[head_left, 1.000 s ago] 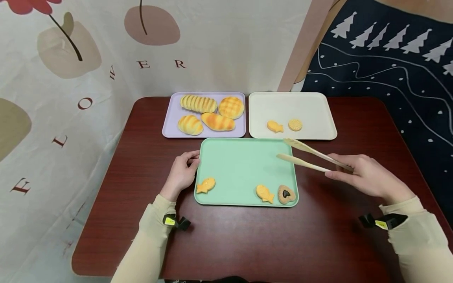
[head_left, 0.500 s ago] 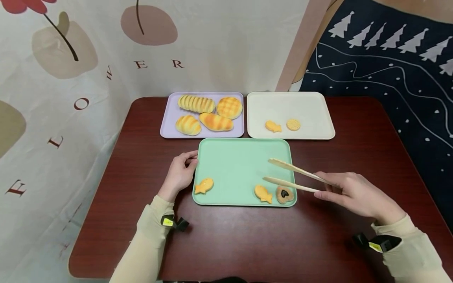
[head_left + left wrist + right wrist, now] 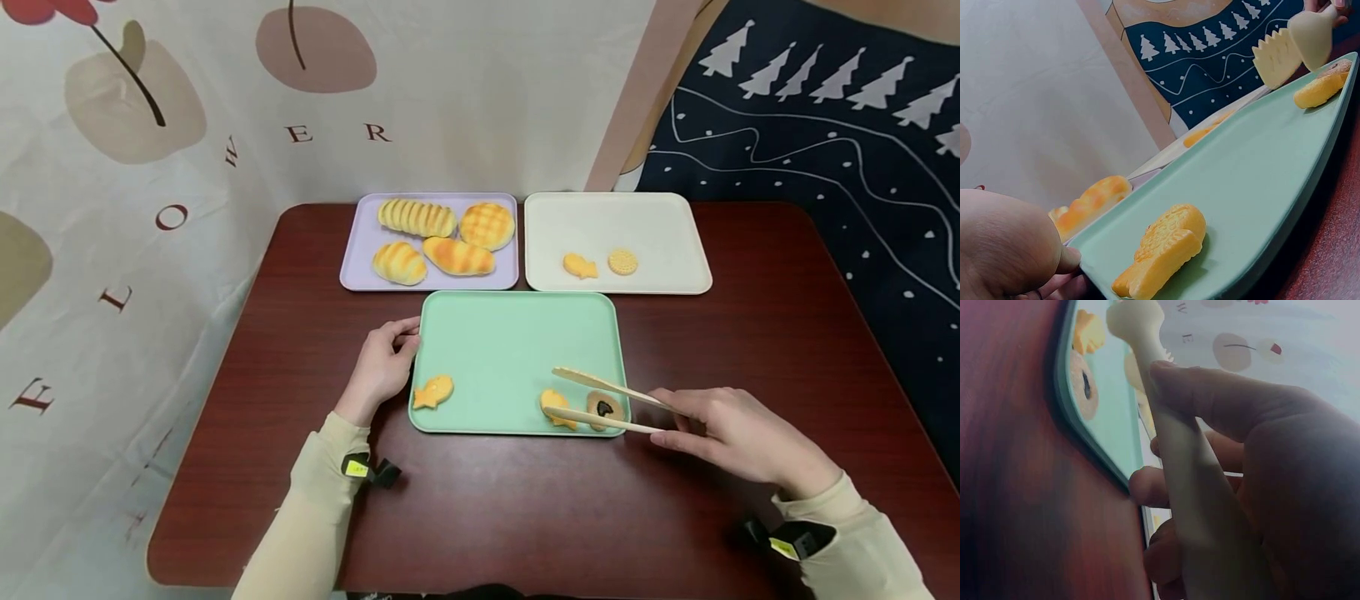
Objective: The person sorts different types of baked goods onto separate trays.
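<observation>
My left hand (image 3: 381, 367) holds the left edge of a mint-green tray (image 3: 495, 333); its thumb tip is at the rim in the left wrist view. With my right hand (image 3: 738, 433) I grip pale tongs (image 3: 607, 421), their arms spread apart over the tray's right part. Below and between the tong arms lie a yellow fish-shaped biscuit (image 3: 551, 398) and a heart-shaped biscuit (image 3: 603, 402) with a dark centre. Another fish-shaped biscuit (image 3: 433, 392) rests at the tray's left side, near my left hand. One tong end is toothed (image 3: 1275, 59) in the left wrist view.
Behind the green tray stand a lilac tray (image 3: 442, 285) with several bread pieces (image 3: 459, 257) and a white tray (image 3: 660, 242). On the white one lie a fish-shaped biscuit (image 3: 580, 266) and a round biscuit (image 3: 622, 262). A dark red table (image 3: 480, 517) carries everything; printed cloth (image 3: 480, 108) hangs behind.
My right hand has brought the tongs from the tray's upper right edge toward me and left, down over the fish-shaped and heart-shaped biscuits. The left hand stays at the tray.
</observation>
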Demonstrator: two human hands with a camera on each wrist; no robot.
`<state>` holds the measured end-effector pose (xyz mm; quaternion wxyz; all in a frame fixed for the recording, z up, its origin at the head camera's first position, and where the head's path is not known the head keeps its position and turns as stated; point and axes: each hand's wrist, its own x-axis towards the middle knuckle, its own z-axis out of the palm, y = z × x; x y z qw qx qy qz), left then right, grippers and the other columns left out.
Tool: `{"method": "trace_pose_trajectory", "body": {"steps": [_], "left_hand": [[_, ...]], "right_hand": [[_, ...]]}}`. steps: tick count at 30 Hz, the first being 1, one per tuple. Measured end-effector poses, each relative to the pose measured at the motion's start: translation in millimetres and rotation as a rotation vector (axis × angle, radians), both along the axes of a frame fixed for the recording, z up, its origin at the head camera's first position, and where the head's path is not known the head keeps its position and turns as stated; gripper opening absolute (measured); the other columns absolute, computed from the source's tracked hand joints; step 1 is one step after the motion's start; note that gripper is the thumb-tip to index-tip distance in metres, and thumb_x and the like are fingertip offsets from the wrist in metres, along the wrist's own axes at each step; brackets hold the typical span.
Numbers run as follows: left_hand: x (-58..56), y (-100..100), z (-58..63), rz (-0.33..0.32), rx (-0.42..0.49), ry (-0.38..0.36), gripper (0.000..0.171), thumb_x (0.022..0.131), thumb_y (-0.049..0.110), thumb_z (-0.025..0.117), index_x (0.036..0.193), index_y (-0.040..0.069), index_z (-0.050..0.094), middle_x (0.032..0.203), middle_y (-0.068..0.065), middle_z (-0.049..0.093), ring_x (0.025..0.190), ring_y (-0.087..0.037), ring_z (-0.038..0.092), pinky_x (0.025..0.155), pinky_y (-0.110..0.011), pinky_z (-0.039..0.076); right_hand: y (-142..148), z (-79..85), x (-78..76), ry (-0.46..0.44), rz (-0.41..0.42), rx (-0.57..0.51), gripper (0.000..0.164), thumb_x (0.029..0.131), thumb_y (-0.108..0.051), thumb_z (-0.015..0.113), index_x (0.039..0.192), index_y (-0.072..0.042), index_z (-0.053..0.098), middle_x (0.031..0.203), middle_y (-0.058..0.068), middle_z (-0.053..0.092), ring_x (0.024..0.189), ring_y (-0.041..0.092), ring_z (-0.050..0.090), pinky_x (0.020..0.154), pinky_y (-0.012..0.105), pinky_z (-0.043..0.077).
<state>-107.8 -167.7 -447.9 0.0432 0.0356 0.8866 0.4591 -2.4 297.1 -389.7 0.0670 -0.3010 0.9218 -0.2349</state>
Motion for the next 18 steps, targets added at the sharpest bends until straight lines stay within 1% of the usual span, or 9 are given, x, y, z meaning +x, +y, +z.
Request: {"method": "trace_pose_trajectory", "body": {"steps": [8,14,18], "left_hand": [[-1.0,-0.1,-1.9,0.000,0.002,0.011,0.034,0.101,0.012,0.054,0.133,0.004,0.059,0.117,-0.011,0.064,0.105,-0.024,0.060,0.089,-0.040,0.049],[-0.7,-0.2,-2.8,0.004,0.006,0.015,0.033,0.101,0.012,0.055,0.132,0.004,0.060,0.117,-0.010,0.064,0.104,-0.024,0.060,0.088,-0.039,0.049],[-0.5,-0.3,-2.6,0.007,0.005,0.018,0.033,0.101,0.012,0.055,0.132,0.004,0.060,0.117,-0.010,0.064,0.104,-0.024,0.060,0.088,-0.039,0.049]], "right_hand": [[-6.4,-5.2,3.9,-0.028,-0.006,0.032,0.031,0.092,-0.049,0.065,0.119,-0.035,0.063,0.067,-0.024,0.045,0.056,-0.005,0.041,0.051,0.018,0.037],[-8.8,-3.0,6.0,-0.047,-0.016,0.074,0.034,0.091,-0.053,0.064,0.120,-0.034,0.064,0.065,-0.024,0.045,0.055,-0.005,0.041,0.050,0.018,0.036],[-9.5,-1.3,6.2,-0.041,-0.024,0.110,0.036,0.091,-0.052,0.064,0.120,-0.031,0.065,0.065,-0.024,0.043,0.052,-0.004,0.039,0.047,0.018,0.034]]}}
